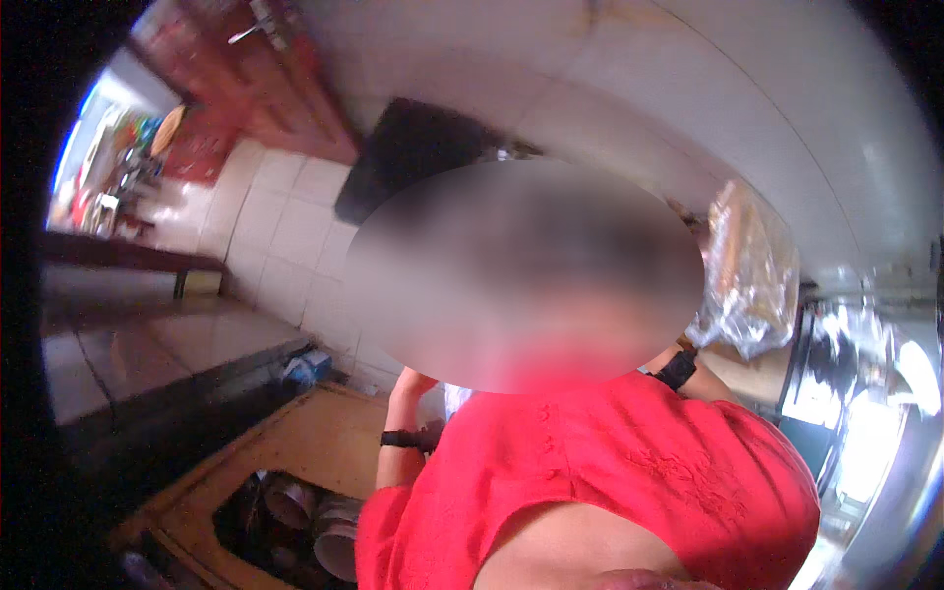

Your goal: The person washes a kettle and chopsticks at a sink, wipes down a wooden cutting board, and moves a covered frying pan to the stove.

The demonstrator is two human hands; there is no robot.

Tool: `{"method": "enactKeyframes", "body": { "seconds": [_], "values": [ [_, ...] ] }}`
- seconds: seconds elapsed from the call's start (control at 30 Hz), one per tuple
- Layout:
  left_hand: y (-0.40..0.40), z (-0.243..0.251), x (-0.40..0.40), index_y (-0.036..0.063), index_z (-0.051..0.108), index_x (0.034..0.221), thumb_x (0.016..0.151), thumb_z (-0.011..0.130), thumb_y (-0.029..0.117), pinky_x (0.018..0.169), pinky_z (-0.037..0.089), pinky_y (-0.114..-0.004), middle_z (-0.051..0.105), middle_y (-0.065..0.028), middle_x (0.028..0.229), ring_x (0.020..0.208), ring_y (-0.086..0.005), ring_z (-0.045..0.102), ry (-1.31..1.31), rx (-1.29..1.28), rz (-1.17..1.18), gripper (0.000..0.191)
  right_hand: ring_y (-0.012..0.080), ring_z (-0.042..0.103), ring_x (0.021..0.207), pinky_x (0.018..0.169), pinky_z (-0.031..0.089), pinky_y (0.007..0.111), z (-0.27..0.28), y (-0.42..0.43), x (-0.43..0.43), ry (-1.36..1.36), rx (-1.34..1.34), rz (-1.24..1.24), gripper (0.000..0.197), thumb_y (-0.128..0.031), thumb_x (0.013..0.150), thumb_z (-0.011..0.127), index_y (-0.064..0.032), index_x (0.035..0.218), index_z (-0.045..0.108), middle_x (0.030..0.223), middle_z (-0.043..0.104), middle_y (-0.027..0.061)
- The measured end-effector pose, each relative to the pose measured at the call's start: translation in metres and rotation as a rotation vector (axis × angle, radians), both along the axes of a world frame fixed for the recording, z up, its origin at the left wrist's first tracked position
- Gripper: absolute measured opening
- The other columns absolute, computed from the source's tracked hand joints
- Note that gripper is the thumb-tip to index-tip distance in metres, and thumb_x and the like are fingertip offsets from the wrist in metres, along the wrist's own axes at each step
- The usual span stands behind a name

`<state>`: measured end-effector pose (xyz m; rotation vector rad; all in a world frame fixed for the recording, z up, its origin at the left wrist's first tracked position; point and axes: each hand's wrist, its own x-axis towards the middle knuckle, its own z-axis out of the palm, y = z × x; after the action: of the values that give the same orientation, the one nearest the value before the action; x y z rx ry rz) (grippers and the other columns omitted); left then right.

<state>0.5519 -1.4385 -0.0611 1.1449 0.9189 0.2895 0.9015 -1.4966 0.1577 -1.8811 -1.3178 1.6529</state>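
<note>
A large blurred oval covers the middle of the head view and hides most of both hands. Just below its left rim, part of my left hand (411,391) shows above a black wristband (405,439). Beside it is a small patch of something white (457,399), too little of it visible to name. My right wrist wears a black band (672,371) at the oval's right rim, and the hand beyond is almost wholly hidden. Closest to that wrist is a clear plastic bag (759,295) with something brownish inside. What either hand holds cannot be seen.
A reddish door (258,96) with a metal handle stands at upper left, by pale tiles (295,214) and a dark panel (420,147). At left runs a dark-edged ledge (184,346). Cups (339,546) sit in a wooden unit's (332,413) opening. A shiny metallic surface (848,398) is at right.
</note>
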Motion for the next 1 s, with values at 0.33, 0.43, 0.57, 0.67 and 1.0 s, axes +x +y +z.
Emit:
{"method": "enactKeyframes", "body": {
  "seconds": [0.33,0.43,0.57,0.67,1.0],
  "values": [
    [-0.017,0.093,0.133,0.0039,0.063,0.085,0.076,0.065,0.020,0.059,0.047,-0.037,0.062,-0.0132,0.079,0.070,-0.0273,0.059,0.301,0.988,-1.000,0.018,0.0091,0.058,0.066,0.052,0.049,0.023,-0.036,-0.172,0.100,0.224,-0.021,-0.459,0.021,-0.019,0.086,0.056,-0.0023,0.098,0.057,0.081,0.061,0.0030],
    [-0.055,0.052,0.187,0.0078,0.062,0.093,0.076,0.061,0.017,0.075,0.046,-0.036,0.061,-0.0130,0.094,0.086,-0.0272,0.057,0.341,1.005,-1.148,0.019,0.0104,0.059,0.064,0.050,0.049,0.024,-0.053,-0.240,0.141,0.160,0.067,-0.471,0.023,-0.023,0.086,0.055,-0.0017,0.096,0.058,0.078,0.061,0.0034],
    [-0.121,0.048,0.281,-0.0026,0.052,0.116,0.076,0.065,0.013,0.088,0.045,-0.034,0.057,-0.0168,0.113,0.103,-0.0260,0.055,0.352,0.278,-0.992,0.045,0.0138,0.058,0.073,0.061,0.048,0.027,-0.073,-0.341,0.188,0.043,0.201,-0.664,0.033,-0.027,0.084,0.058,-0.0037,0.107,0.053,0.087,0.060,0.0053],
    [-0.140,0.073,0.357,-0.0018,0.054,0.114,0.079,0.064,0.018,0.081,0.046,-0.034,0.060,-0.0164,0.104,0.094,-0.0248,0.057,0.184,0.442,-1.216,0.042,0.0155,0.058,0.076,0.064,0.048,0.029,-0.139,-0.423,0.215,0.025,0.264,-0.865,0.045,-0.030,0.082,0.062,-0.0049,0.117,0.048,0.094,0.060,0.0069],
    [-0.210,0.102,0.534,0.0005,0.062,0.089,0.080,0.060,0.024,0.063,0.046,-0.029,0.063,-0.0107,0.077,0.069,-0.0161,0.058,-0.053,0.606,-1.638,0.025,0.0127,0.060,0.063,0.051,0.049,0.027,-0.083,-0.506,0.216,0.131,0.006,-1.360,0.025,-0.024,0.084,0.057,-0.0038,0.098,0.058,0.078,0.061,0.0035]
  ]
}}
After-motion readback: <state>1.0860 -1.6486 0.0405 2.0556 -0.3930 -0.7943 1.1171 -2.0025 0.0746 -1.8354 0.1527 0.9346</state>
